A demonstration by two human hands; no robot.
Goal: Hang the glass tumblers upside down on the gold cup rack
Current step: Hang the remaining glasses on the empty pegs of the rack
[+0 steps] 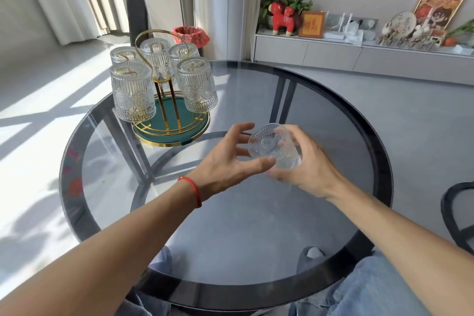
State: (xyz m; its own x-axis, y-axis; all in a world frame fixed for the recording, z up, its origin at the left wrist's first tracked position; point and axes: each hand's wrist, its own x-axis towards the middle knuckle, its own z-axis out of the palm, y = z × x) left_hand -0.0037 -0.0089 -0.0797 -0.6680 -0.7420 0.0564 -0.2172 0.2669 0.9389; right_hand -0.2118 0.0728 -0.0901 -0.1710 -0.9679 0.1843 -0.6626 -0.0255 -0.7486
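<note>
The glass tumblers and the gold cup rack sit on a big round table (333, 115) with a dark glass top and a black rim. The gold cup rack (168, 110) stands on the far left part of the table, well apart from the hands. It has a round green bottom with a gold ring around it, thin gold posts in the middle, and a gold loop handle on top. Five glass tumblers hang on it upside down: a front left one (132, 92), a front right one (196, 84), and three more behind them (155, 55). One more tumbler (272, 146) is up in the air near the middle of the table, between the two hands. It is tipped on its side so its patterned bottom points to the left hand. The right hand (310, 164) holds this tumbler, with its fingers (284, 133) curled over the top and its thumb under it. The left hand (225, 161) is just beside the tumbler with its fingers (241, 128) spread wide open. Its thumb tip reaches the low edge of the glass, but I cannot tell if it really touches. A thin red string (193, 187) goes around the left wrist.
</note>
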